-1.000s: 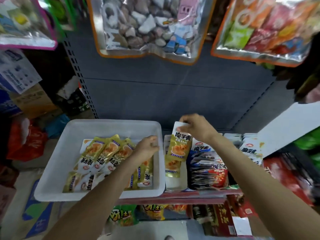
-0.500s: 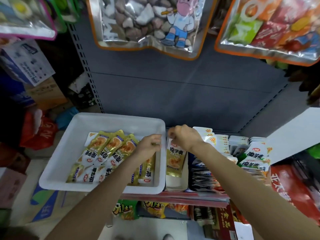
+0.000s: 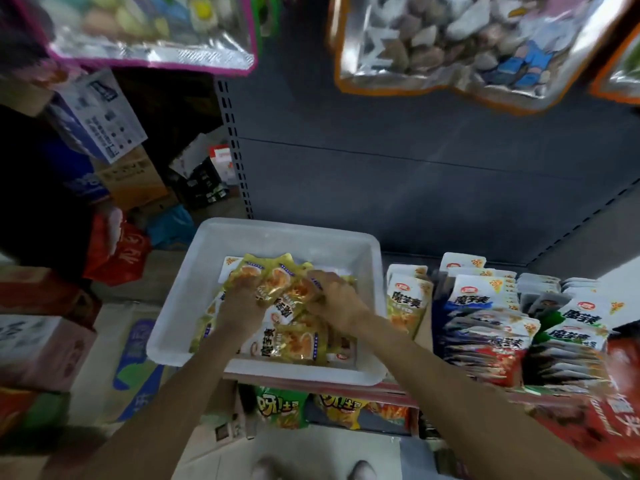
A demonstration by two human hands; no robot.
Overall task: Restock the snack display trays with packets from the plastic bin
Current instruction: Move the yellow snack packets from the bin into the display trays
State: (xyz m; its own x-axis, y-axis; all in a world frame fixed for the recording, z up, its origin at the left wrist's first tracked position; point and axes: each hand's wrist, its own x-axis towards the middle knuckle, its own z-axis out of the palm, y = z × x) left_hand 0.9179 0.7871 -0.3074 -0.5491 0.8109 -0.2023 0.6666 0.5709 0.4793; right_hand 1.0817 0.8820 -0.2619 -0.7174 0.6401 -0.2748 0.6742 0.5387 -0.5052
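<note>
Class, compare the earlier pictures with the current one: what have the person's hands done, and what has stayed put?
The right hand left the display tray and moved left into the white bin, joining the left hand on the yellow packets. The packet it placed stays upright in the tray; the bin has not moved on the shelf.

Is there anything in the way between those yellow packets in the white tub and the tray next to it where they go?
Only the plastic bin's own right wall, which the yellow packets must be lifted over. The yellow-packet tray sits right beside it, open on top. Both hands, left hand and right hand, are already on the packets.
</note>
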